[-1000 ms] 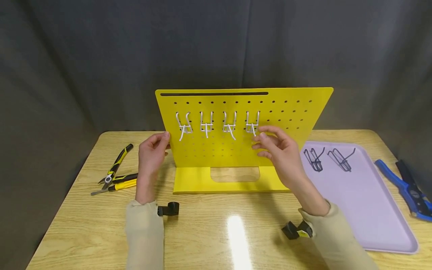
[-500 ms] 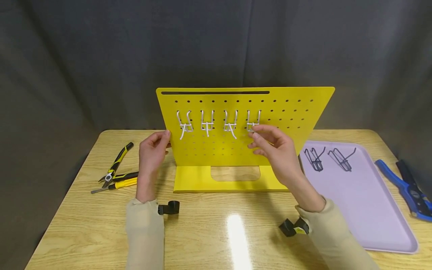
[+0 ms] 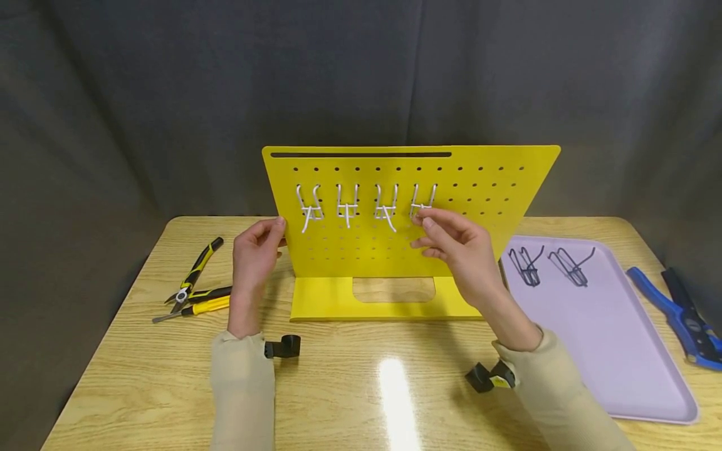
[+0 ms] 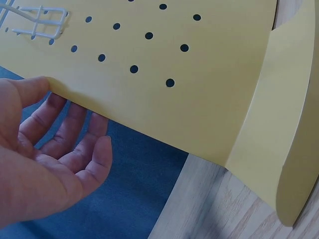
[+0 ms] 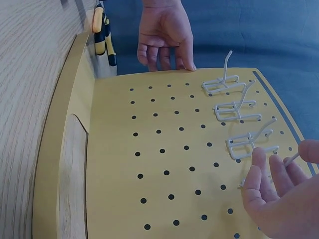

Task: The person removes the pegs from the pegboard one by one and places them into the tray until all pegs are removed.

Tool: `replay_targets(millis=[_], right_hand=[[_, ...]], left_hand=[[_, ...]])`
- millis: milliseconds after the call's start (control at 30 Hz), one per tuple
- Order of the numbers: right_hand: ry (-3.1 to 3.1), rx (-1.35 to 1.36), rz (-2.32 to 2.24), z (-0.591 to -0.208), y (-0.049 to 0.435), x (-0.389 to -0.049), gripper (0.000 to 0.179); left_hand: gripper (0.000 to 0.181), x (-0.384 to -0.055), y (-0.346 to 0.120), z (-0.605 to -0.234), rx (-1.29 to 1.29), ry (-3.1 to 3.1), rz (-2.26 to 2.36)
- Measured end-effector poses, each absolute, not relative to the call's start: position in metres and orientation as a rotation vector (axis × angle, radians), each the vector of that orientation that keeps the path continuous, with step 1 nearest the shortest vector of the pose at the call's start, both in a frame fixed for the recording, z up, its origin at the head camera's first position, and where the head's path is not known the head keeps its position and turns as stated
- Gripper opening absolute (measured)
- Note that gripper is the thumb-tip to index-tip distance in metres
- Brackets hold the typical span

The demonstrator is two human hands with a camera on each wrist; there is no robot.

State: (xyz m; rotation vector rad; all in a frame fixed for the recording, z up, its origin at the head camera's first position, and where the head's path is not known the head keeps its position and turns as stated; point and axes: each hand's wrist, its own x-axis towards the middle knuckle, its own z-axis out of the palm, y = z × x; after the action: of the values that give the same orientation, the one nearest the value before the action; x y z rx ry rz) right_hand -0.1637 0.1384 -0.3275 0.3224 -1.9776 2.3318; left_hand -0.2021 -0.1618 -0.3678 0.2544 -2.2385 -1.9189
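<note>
A yellow pegboard [image 3: 361, 266] stands upright on its bent foot. Three white wire hooks hang in its upper holes, among them a middle one [image 3: 385, 211]. To their right hangs the rightmost white hook [image 3: 421, 205], its prong pinched between thumb and fingertips of my right hand [image 3: 462, 250], which covers the lower part. In the right wrist view the prong [image 5: 293, 158] pokes out by the thumb. My left hand [image 3: 255, 254] holds the board's left edge, thumb [image 4: 35, 89] at the front, fingers going behind.
On the right, a lilac tray [image 3: 609, 351] bears two black wire hooks [image 3: 572, 269]. Beyond it lies a blue-handled tool [image 3: 685, 319]. Left of the board are pliers [image 3: 197, 269] and a yellow-handled screwdriver [image 3: 210, 305]. A dark curtain [image 3: 361, 75] hangs behind the table.
My right hand has shifted slightly left, from beside the rightmost white hook to a pinch on its prong, which its fingers now cover. The left hand keeps its place.
</note>
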Motion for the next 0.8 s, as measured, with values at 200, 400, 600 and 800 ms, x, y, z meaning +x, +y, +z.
replay_targets(millis=[200, 400, 600, 800], right_hand=[[-1.991, 0.322, 2.324, -0.3275, 0.1389, -0.1642, 0.028], [-1.996, 0.341, 2.286, -0.3277, 0.1399, -0.1617, 0.023], [-1.991, 0.34, 2.267, -0.3268, 0.142, -0.1582, 0.019], [-1.95, 0.338, 2.267, -0.3252, 0.142, -0.1559, 0.018]], left_hand=[[0.043, -0.2022, -0.1616, -0.3675, 0.261, -2.236, -1.925], [0.043, -0.2021, -0.1613, -0.3677, 0.265, -2.233, -1.931], [0.043, -0.2023, -0.1619, -0.3677, 0.257, -2.23, -1.918], [0.043, -0.2019, -0.1622, -0.3676, 0.248, -2.229, -1.922]])
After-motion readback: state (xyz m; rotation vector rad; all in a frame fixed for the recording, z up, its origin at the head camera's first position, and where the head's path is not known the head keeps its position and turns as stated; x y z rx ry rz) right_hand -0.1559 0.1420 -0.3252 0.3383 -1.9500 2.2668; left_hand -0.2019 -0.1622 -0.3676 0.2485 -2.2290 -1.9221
